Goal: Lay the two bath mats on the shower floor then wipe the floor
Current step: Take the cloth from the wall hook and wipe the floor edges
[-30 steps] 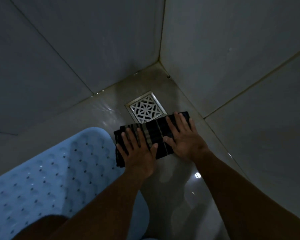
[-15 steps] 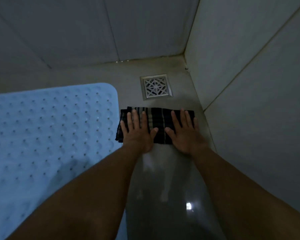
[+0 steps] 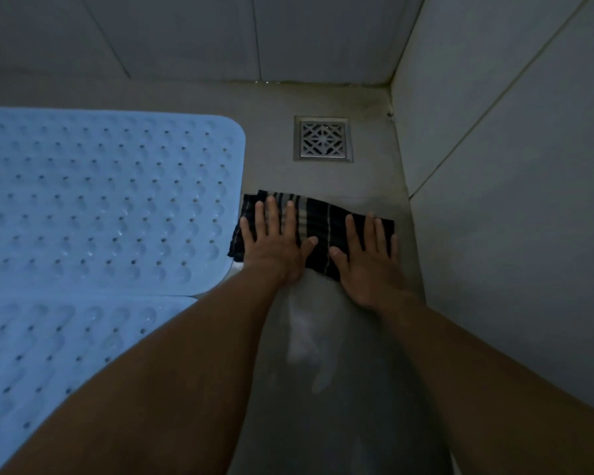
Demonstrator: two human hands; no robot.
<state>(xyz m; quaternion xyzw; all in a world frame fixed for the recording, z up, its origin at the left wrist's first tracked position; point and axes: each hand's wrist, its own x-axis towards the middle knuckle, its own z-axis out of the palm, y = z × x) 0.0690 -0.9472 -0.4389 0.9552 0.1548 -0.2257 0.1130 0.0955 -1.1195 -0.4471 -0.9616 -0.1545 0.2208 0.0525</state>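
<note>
A dark striped cloth (image 3: 318, 221) lies folded on the wet grey shower floor (image 3: 326, 378), a short way in front of the square metal drain (image 3: 323, 139). My left hand (image 3: 275, 241) presses flat on the cloth's left half with fingers spread. My right hand (image 3: 367, 262) presses flat on its right end, close to the right wall. A light blue bath mat (image 3: 110, 200) with holes lies to the left, its edge touching the cloth. A second blue mat (image 3: 48, 341) adjoins it nearer to me, partly hidden by my left forearm.
Tiled walls close the space: the right wall (image 3: 511, 200) runs beside my right hand, and the back wall (image 3: 254, 36) stands beyond the drain. A narrow strip of bare floor runs between the mats and the right wall.
Both hands have slid the cloth back from the drain toward me, leaving a gap of floor. The view has turned, bringing more of the blue mats into sight.
</note>
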